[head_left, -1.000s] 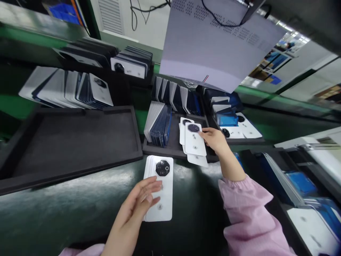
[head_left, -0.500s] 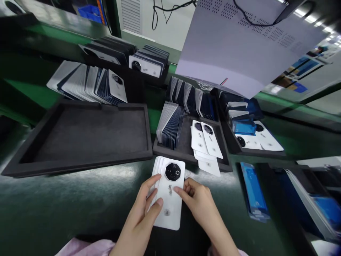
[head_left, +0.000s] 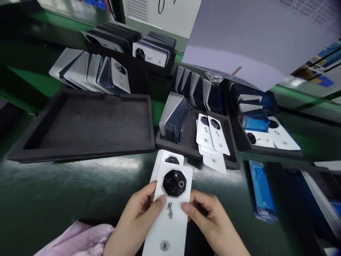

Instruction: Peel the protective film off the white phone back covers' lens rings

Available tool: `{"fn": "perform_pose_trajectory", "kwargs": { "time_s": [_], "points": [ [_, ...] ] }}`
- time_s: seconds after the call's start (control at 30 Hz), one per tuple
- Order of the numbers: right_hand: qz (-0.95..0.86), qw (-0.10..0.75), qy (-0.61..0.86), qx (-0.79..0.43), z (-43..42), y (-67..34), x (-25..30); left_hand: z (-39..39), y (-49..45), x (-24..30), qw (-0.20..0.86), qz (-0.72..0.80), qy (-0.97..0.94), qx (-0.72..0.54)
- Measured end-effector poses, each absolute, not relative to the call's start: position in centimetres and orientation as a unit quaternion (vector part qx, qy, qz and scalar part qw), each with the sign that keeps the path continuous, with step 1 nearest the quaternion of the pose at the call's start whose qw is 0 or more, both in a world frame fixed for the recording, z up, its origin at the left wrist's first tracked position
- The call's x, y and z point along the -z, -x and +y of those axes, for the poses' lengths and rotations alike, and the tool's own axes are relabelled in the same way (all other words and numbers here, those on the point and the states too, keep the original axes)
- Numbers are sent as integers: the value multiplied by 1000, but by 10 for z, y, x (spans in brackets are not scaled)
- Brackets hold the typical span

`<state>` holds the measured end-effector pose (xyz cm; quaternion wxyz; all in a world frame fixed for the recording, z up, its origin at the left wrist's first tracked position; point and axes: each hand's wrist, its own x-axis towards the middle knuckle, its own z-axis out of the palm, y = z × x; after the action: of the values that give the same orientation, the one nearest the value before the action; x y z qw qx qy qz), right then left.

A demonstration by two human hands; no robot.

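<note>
A white phone back panel (head_left: 174, 220) with a black octagonal camera area, dark lettering and a round mark is between my hands, close to the camera. My left hand (head_left: 141, 213) is closed on its left edge, thumb flat on the front near the camera area. My right hand (head_left: 207, 217) pinches the right edge, thumb in front and fingers curled behind. More white back panels (head_left: 159, 161) show behind the front one, slightly fanned; whether my left fingers also grip them is hidden.
Black foam trays (head_left: 87, 156) line the bench's far side. Beyond them stand rows of panels (head_left: 90, 71). The middle tray (head_left: 191, 153) holds upright panels and several loose white ones (head_left: 213, 138). Blue film-covered pieces (head_left: 262, 188) lie at right, below a hanging grey board (head_left: 239, 42).
The front panel has come up and towards me, off the stack behind it. My right hand has shifted from the stack's side to a pinch on this panel. The camera view has shifted slightly.
</note>
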<state>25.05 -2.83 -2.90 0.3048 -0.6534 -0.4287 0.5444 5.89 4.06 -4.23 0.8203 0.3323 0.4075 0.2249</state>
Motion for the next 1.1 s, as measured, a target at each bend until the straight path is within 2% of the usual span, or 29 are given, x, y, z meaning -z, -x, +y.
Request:
{"fn": "perform_pose_trajectory", "kwargs": {
  "time_s": [0.67,0.83,1.1],
  "points": [
    [-419,311,629,-577,-31,-243,27,40,-61,41,823,422,-323,-199],
    [-360,386,666,-527,-31,-225,33,38,-59,41,787,442,-386,-190],
    [-361,482,619,-504,-28,-216,43,39,-61,41,734,416,-483,-233]
  ]
}}
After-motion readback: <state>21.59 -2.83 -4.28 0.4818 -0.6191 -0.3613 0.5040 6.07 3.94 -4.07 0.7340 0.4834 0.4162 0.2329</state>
